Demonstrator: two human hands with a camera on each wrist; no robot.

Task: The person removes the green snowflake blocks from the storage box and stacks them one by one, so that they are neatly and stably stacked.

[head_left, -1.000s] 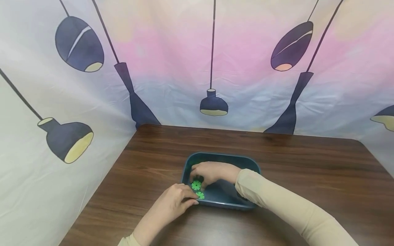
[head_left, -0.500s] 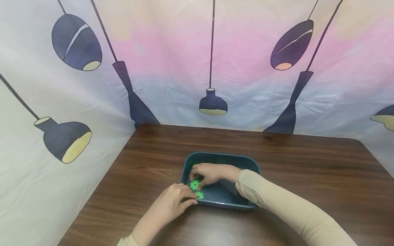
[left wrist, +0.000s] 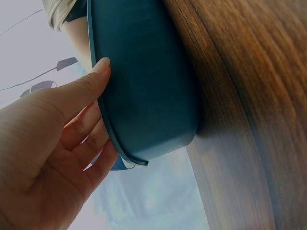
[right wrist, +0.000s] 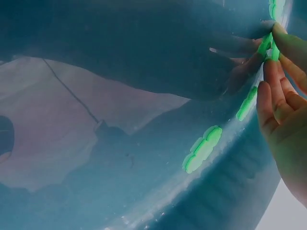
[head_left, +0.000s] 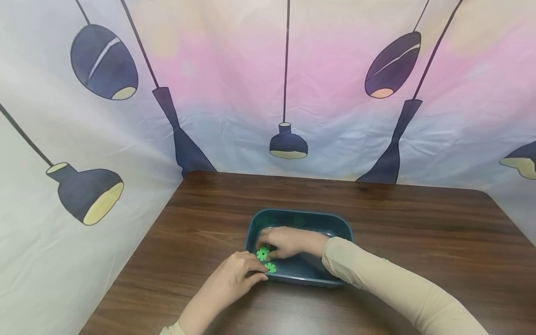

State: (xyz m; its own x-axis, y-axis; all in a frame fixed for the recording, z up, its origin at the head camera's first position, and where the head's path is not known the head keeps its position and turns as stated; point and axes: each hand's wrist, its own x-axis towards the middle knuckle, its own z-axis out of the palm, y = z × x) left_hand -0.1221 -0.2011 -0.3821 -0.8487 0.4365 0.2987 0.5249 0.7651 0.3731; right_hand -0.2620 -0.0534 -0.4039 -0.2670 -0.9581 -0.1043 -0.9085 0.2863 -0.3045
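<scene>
A dark teal plastic tray (head_left: 301, 280) stands on the table. My left hand (head_left: 240, 272) grips its near-left rim; in the left wrist view the thumb (left wrist: 93, 81) lies against the outer wall with the fingers behind the rim. Inside the tray, my right hand (head_left: 282, 242) pinches a green notched snowflake disc (right wrist: 268, 46) between thumb and fingertips, down at the tray floor. Another green snowflake disc (head_left: 270, 268) lies by the near-left rim, beside the left fingertips. The right wrist view also has a flat green disc (right wrist: 247, 103) below the fingers and a further one (right wrist: 204, 148) along the wall.
The dark wooden table (head_left: 418, 232) extends around the tray on all sides. Behind it hangs a pastel cloth (head_left: 234, 93) printed with lamps, and a pale cloth side (head_left: 33, 260) borders the left.
My right thumb has drawn in closer to the green disc, which has shifted slightly left within the tray. The left hand keeps its grip on the rim.
</scene>
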